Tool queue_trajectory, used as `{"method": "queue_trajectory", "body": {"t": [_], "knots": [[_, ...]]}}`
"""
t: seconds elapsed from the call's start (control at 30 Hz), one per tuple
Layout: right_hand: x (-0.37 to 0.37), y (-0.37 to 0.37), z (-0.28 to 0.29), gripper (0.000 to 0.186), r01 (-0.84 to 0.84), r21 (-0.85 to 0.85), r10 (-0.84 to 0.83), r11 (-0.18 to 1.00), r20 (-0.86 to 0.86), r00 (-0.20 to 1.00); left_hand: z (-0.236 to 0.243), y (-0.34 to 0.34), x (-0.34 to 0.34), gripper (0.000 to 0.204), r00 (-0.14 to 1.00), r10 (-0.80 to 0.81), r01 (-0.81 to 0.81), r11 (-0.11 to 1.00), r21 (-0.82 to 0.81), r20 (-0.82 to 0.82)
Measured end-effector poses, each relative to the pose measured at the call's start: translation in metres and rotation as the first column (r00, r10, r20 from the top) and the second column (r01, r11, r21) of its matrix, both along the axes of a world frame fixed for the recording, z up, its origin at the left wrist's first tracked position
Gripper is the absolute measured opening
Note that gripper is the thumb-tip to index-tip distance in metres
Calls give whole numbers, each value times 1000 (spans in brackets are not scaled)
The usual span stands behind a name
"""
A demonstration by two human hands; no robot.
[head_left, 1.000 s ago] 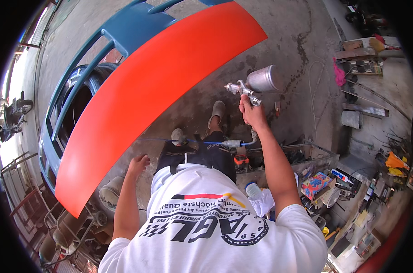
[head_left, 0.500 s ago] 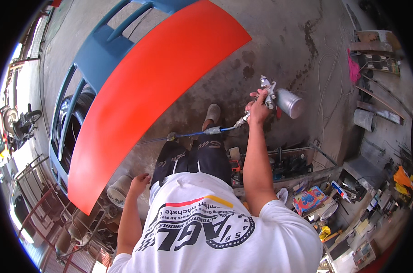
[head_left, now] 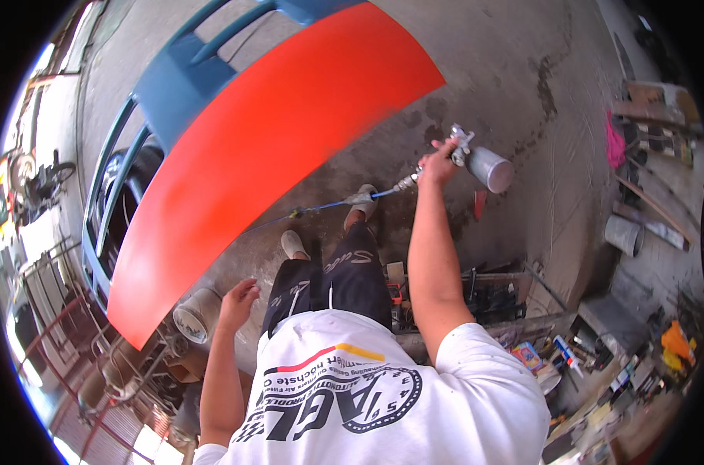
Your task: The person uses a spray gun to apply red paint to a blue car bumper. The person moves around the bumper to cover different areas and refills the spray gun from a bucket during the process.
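My right hand (head_left: 439, 163) is wrapped round the handle of a metal spray gun (head_left: 462, 144). Its silver cup (head_left: 490, 170) sticks out to the right. A blue air hose (head_left: 325, 206) runs left from the gun's handle past my feet. Left of the gun and apart from it is a long, curved, glossy red panel (head_left: 267, 132); part of its near edge looks blurred. My left hand (head_left: 238, 304) hangs by my left thigh with fingers loosely bent and slightly apart, holding nothing, near a whitish bucket (head_left: 198, 315).
A blue car bumper (head_left: 183, 97) lies beyond the panel, with a tire (head_left: 144, 167) by it. Metal racks (head_left: 65, 318) stand at the left. Tools and clutter fill the right side, including a grey bucket (head_left: 624, 235). A low metal frame (head_left: 491, 310) is right of my legs.
The spray gun in my right hand has moved slightly up in the picture. My left hand has risen a little, its fingers still bent. My feet show more, and the view has shifted.
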State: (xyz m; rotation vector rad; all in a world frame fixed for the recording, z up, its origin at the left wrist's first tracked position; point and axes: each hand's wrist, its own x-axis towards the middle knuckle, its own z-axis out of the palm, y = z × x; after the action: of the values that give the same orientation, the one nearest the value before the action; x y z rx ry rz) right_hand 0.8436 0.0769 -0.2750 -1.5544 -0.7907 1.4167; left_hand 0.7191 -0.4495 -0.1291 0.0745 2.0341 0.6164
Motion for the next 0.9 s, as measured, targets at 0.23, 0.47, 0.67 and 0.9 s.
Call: {"method": "queue_trajectory", "body": {"t": [0.23, 0.47, 0.67, 0.9], "knots": [[12, -78, 2, 73, -37, -315, 85, 948, 138, 987, 3, -134, 78, 39, 986, 28, -48, 991, -121, -162], [2, -252, 59, 40, -249, -374, 315, 893, 125, 941, 9, -317, 176, 31, 771, 608, -630, 772, -82, -190], [-42, -488, 59, 37, -429, -467, 471, 773, -30, 882, -47, -478, 269, 33, 509, 837, -858, 513, -34, -199], [-50, -791, 134, 33, -755, -601, 818, 260, -279, 504, -80, -534, 244, 62, 84, 919, -989, 29, 145, 385]]}}
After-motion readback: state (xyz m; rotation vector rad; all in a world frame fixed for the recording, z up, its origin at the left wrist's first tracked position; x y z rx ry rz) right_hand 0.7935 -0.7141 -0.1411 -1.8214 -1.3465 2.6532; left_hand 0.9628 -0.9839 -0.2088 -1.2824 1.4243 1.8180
